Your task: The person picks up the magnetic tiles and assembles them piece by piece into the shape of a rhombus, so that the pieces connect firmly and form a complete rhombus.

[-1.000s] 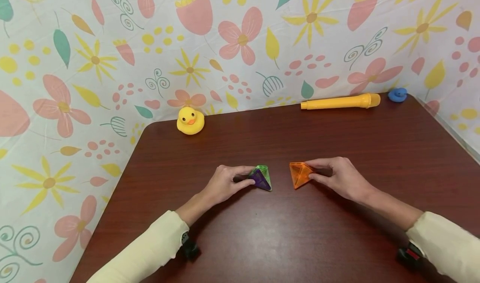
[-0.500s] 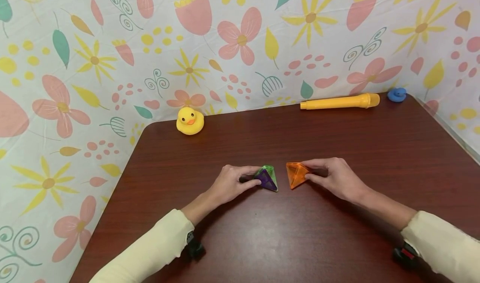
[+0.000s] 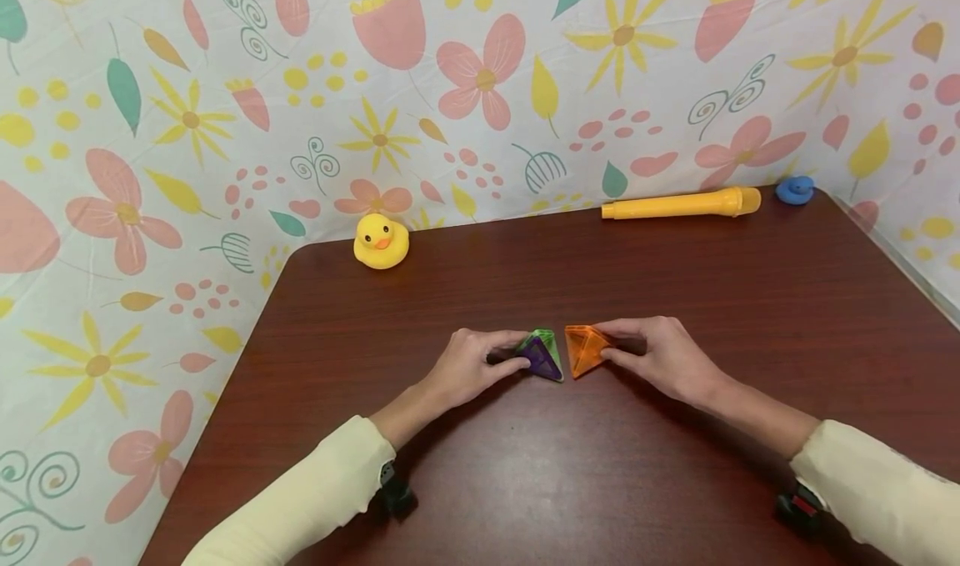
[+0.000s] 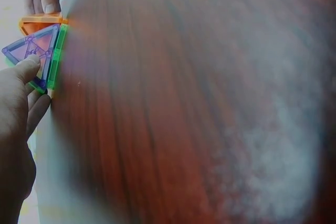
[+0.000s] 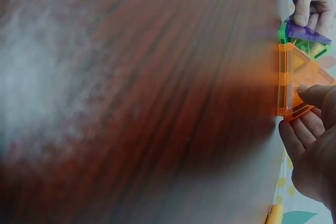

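Near the middle of the table, my left hand [image 3: 474, 369] pinches a pyramid of see-through magnetic tiles [image 3: 542, 358], purple on the near face and green on the others. Its thumb lies on the purple face in the left wrist view. Facing it, my right hand [image 3: 663, 358] pinches an orange pyramid of magnetic tiles [image 3: 582, 351] between thumb and fingers. A thin strip of table shows between the two pyramids in the head view. In the right wrist view the orange pyramid [image 5: 296, 80] stands on its base, with the thumb on one slanted side.
The dark wood table [image 3: 510, 483] carries a yellow rubber duck [image 3: 381, 242] at the back left. A yellow toy microphone [image 3: 678, 205] and a small blue duck [image 3: 795, 189] lie along the back right edge. A flower-printed cloth [image 3: 480, 132] hangs behind.
My left hand has slid the purple-and-green pyramid to the right, and my right hand has brought the orange one slightly left. The gap between them has narrowed.
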Demonstrator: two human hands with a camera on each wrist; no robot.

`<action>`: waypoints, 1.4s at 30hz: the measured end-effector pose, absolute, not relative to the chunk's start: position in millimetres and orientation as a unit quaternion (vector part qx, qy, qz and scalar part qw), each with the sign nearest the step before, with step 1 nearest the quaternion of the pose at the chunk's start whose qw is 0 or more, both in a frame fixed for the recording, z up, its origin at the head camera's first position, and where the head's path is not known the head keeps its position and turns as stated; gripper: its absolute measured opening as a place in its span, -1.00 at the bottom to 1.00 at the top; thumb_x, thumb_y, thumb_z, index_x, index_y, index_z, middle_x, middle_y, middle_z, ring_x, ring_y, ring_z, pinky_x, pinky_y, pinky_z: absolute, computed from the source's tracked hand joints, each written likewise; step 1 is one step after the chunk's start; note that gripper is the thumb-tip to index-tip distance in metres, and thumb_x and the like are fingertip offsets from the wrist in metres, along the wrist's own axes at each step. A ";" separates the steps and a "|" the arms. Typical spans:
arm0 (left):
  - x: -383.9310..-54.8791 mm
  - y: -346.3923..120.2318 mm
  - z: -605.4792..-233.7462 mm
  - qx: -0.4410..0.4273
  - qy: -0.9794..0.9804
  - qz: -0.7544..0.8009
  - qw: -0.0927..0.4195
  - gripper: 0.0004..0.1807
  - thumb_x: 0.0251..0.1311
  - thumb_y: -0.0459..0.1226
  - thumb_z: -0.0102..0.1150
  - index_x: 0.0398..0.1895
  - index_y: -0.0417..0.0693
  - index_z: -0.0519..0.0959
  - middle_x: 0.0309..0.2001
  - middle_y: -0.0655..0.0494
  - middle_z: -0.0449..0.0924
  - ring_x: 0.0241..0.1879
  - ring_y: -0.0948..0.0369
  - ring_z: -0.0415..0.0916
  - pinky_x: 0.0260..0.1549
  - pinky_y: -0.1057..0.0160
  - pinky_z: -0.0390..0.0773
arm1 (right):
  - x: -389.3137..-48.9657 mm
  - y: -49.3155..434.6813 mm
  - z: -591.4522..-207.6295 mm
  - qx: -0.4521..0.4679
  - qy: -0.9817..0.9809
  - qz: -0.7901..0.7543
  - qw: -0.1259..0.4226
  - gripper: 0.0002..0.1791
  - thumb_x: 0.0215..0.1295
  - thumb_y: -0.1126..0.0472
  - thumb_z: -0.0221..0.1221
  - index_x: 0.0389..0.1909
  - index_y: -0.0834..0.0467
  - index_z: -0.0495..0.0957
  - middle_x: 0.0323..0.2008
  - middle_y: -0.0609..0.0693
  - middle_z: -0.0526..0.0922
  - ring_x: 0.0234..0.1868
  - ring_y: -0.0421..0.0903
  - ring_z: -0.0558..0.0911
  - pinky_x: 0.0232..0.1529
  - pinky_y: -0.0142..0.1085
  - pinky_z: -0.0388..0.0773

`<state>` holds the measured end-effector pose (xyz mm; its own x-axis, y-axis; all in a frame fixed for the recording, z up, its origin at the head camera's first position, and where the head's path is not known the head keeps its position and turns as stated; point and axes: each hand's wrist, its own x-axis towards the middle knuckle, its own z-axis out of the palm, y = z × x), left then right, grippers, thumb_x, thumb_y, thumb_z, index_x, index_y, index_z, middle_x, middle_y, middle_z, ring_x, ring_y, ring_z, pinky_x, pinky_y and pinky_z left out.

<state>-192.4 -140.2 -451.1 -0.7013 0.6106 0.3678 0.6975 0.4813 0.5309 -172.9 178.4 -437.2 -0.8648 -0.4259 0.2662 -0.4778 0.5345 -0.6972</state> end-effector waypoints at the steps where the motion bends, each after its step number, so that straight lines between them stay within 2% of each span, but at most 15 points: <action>1: -192.6 -139.6 -451.0 -0.382 -0.858 -0.337 0.066 -0.61 0.34 -0.20 0.48 0.19 -0.07 0.75 0.00 0.10 0.81 -0.08 0.34 0.76 -0.15 0.44 0.67 | -172.9 177.9 -437.1 0.257 -0.876 0.408 0.031 -0.55 0.27 0.44 0.46 0.19 0.24 0.72 0.06 0.15 0.78 0.10 0.09 0.76 0.01 0.00 0.70; 14: -193.7 -132.4 -448.7 -0.377 -0.863 -0.330 0.060 -0.60 0.34 -0.19 0.48 0.21 -0.04 0.74 0.03 0.14 0.80 -0.06 0.37 0.75 -0.12 0.44 0.67 | -172.9 171.4 -437.1 0.260 -0.877 0.404 0.028 -0.54 0.27 0.46 0.44 0.21 0.24 0.71 0.06 0.16 0.78 0.10 0.11 0.76 0.00 -0.01 0.71; 23: -193.9 -132.4 -451.5 -0.371 -0.867 -0.327 0.052 -0.60 0.36 -0.16 0.47 0.22 0.00 0.73 0.03 0.17 0.80 -0.13 0.39 0.75 -0.14 0.44 0.67 | -174.5 171.9 -439.5 0.273 -0.869 0.413 0.012 -0.51 0.26 0.44 0.46 0.23 0.23 0.69 0.09 0.12 0.77 0.10 0.08 0.76 0.04 -0.04 0.70; 29: -191.4 -129.5 -454.0 -0.362 -0.887 -0.285 0.037 -0.37 0.31 -0.03 0.50 0.40 0.03 0.59 0.08 0.13 0.75 -0.11 0.31 0.70 -0.08 0.30 0.68 | -175.2 166.5 -444.0 0.297 -0.859 0.417 0.000 -0.32 0.17 0.38 0.55 0.32 0.21 0.56 0.11 0.09 0.74 0.08 0.04 0.75 0.06 -0.06 0.70; 34: -188.6 -121.6 -455.1 -0.356 -0.900 -0.248 0.025 -0.15 0.25 0.08 0.52 0.53 0.00 0.44 0.20 0.07 0.65 0.10 0.18 0.59 0.07 0.13 0.64 | -174.8 157.0 -446.8 0.311 -0.866 0.392 -0.003 -0.13 0.10 0.27 0.62 0.44 0.23 0.45 0.09 0.09 0.71 -0.01 -0.06 0.71 -0.06 -0.17 0.69; 37: -187.8 -116.1 -454.3 -0.353 -0.906 -0.233 0.016 -0.09 0.23 0.13 0.51 0.57 0.00 0.39 0.31 0.10 0.59 0.20 0.15 0.52 0.16 0.07 0.61 | -175.4 152.4 -447.6 0.313 -0.871 0.379 -0.007 -0.05 0.08 0.20 0.64 0.48 0.25 0.41 0.15 0.16 0.66 0.04 -0.01 0.69 -0.02 -0.12 0.69; 42: -186.7 -110.4 -454.0 -0.344 -0.914 -0.217 0.012 -0.06 0.23 0.17 0.50 0.59 0.04 0.36 0.33 0.15 0.57 0.19 0.15 0.49 0.12 0.07 0.62 | -176.7 148.3 -447.5 0.309 -0.874 0.375 -0.016 -0.03 0.08 0.12 0.66 0.48 0.27 0.40 0.25 0.26 0.57 0.22 0.18 0.59 0.11 0.07 0.63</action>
<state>-186.7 -110.4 -454.0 -0.7636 0.6227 0.1708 0.6329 0.6695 0.3889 -176.7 148.3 -447.5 -0.8087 -0.5521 0.2030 -0.5278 0.5285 -0.6650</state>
